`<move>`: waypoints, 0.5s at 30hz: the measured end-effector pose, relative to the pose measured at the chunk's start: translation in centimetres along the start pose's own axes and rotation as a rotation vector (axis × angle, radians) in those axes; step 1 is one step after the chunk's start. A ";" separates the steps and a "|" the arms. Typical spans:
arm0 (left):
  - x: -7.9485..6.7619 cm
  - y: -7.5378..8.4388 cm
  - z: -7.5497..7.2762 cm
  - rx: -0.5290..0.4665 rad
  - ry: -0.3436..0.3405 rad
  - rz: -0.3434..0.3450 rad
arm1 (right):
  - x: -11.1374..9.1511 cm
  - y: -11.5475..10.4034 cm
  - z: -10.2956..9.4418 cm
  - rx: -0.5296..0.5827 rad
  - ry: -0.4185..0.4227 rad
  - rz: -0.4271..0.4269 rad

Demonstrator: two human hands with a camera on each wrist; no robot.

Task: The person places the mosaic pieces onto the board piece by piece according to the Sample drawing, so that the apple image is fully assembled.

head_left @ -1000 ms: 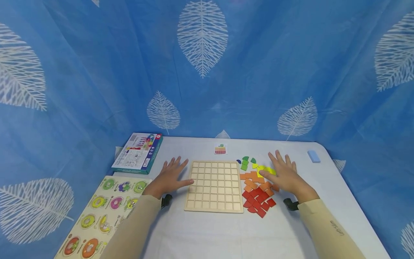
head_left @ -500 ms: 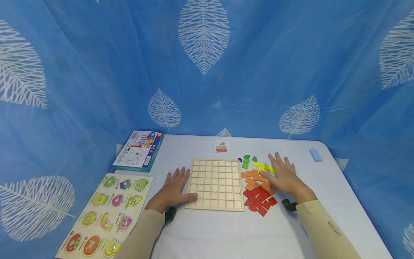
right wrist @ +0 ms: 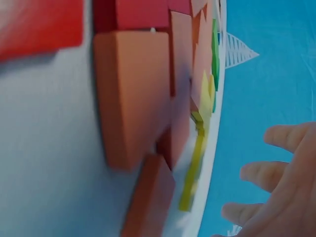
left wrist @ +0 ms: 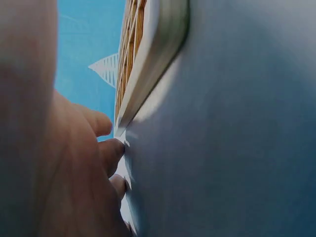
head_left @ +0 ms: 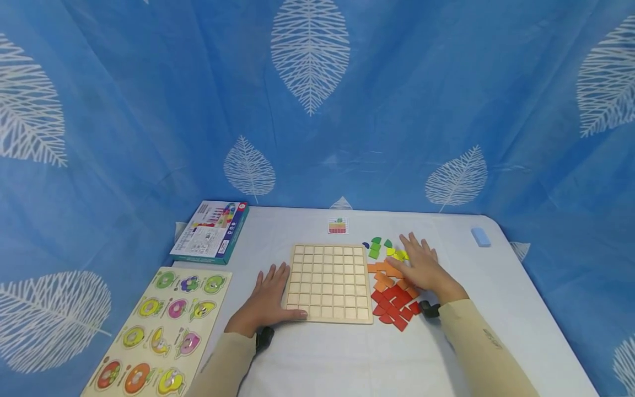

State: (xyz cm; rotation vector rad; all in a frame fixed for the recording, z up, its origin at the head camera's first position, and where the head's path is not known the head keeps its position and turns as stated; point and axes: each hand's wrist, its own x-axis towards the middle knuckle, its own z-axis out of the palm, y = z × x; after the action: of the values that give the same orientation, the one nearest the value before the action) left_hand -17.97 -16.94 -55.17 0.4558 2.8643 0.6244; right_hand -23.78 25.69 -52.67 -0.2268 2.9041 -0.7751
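A wooden grid board [head_left: 327, 284] with square cells lies flat on the white table. My left hand [head_left: 265, 303] is beside its left edge, fingers extended and thumb at the near left corner; whether the fingers touch the edge, I cannot tell. To the right of the board lie flat colored pieces: red [head_left: 395, 304], orange [head_left: 385, 269], yellow [head_left: 391, 251], green [head_left: 375, 247] and one dark blue piece [head_left: 366, 245]. Over the right side of this pile is my right hand [head_left: 424, 270], fingers spread, hiding some pieces. In the right wrist view its fingers [right wrist: 264, 175] hold nothing.
A small picture card [head_left: 338, 225] lies beyond the board. At the left are a flat box [head_left: 210, 231] and a fruit-and-vegetable puzzle board [head_left: 163, 325]. A light blue block [head_left: 480, 237] sits at the far right, before a blue curtain [head_left: 387, 110].
My left hand has come nearer along the board's left edge, its thumb moving down to the near corner. The right hand has shifted left, further over the orange and yellow pieces.
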 end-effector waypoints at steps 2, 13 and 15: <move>-0.1 0.0 0.2 0.020 -0.007 -0.001 | 0.2 -0.1 0.2 0.008 -0.002 0.003; -0.5 0.3 0.5 0.038 0.000 0.005 | 1.7 -0.7 0.4 0.045 -0.046 0.001; -0.5 0.3 0.5 0.043 0.005 0.003 | 2.0 -0.7 0.5 0.037 -0.053 0.002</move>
State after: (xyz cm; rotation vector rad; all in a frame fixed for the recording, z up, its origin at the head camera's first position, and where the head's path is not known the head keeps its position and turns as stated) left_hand -17.27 -16.67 -55.48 0.4659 2.8875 0.5670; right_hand -25.59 24.50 -52.93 -0.2364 2.8374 -0.8098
